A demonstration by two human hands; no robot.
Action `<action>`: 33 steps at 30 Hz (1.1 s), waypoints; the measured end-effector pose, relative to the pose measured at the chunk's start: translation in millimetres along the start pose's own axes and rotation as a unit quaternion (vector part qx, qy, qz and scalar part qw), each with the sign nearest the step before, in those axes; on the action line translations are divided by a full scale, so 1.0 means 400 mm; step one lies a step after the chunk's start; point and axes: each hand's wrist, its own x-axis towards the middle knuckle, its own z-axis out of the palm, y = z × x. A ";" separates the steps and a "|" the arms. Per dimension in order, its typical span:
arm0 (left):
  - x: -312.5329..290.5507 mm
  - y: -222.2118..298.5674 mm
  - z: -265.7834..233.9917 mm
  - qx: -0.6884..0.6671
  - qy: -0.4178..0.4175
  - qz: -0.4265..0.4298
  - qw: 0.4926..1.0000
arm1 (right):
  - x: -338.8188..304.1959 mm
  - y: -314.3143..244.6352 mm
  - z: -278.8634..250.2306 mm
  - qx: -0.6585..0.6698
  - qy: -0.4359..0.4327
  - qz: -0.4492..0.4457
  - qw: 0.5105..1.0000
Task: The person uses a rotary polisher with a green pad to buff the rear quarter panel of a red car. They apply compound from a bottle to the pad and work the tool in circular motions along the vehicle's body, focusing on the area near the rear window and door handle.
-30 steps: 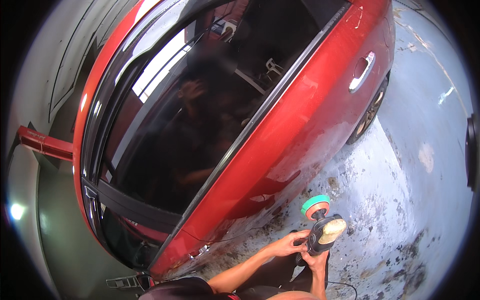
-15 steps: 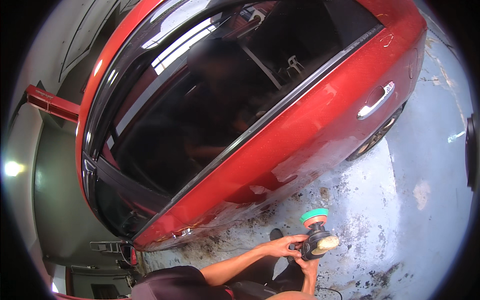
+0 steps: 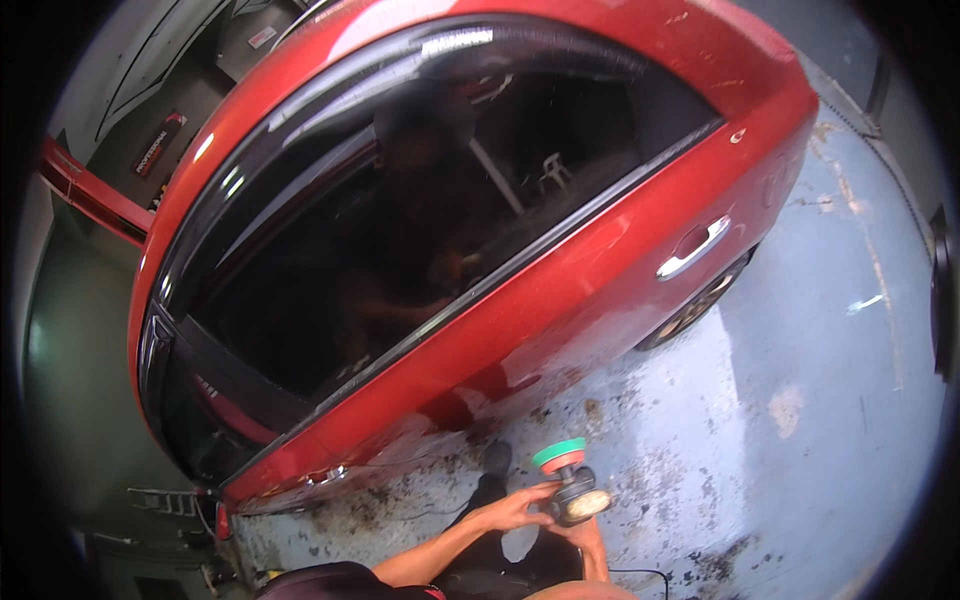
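Both hands hold a black polisher (image 3: pixel 572 492) with a green foam pad (image 3: pixel 560 453) on an orange backing, low in front of my body. The pad points up and away from me, apart from the car. A pale round part sits at the tool's right end. My left hand (image 3: pixel 528 506) is closed on the polisher's left side, fingers at its body. My right hand (image 3: pixel 582 534) wraps its lower part, with most of its fingers hidden. Beyond the tool stands a red car (image 3: pixel 540 290), its dark window above the door and a chrome handle (image 3: pixel 694 250) at right.
A stained blue-grey floor (image 3: pixel 790 330) spreads below and right of the car. A black cord (image 3: pixel 645 572) trails near my right arm. My shoe (image 3: pixel 497 455) is beside the car's lower edge. A red beam (image 3: pixel 95 205) and a ladder (image 3: pixel 165 502) stand at the left.
My view has shifted, so the car and polisher appear farther left. The polisher's pale end faces me more now. Both hands keep their hold.
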 end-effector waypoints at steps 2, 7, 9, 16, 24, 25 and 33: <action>-0.026 0.007 0.010 -0.007 0.015 0.000 1.000 | -0.002 -0.092 0.009 -0.089 -0.019 -0.023 0.996; -0.066 0.047 0.022 -0.024 0.036 0.016 0.999 | -0.001 -0.191 0.015 -0.149 -0.023 -0.054 0.987; -0.075 0.043 0.018 -0.006 0.042 0.027 0.999 | -0.014 -0.239 0.026 -0.170 -0.024 -0.067 0.983; -0.157 0.094 -0.004 0.073 0.129 0.121 0.982 | 0.003 -0.393 0.099 -0.158 -0.082 -0.061 0.982; -0.293 0.168 -0.008 0.093 0.219 0.127 0.963 | 0.074 -0.442 0.165 -0.175 -0.283 -0.115 0.936; -0.331 0.169 -0.013 0.065 0.237 0.119 0.962 | 0.074 -0.468 0.198 -0.174 -0.323 -0.096 0.925; -0.540 0.193 0.001 -0.043 0.298 0.172 0.938 | 0.032 -0.549 0.415 -0.166 -0.450 -0.063 0.875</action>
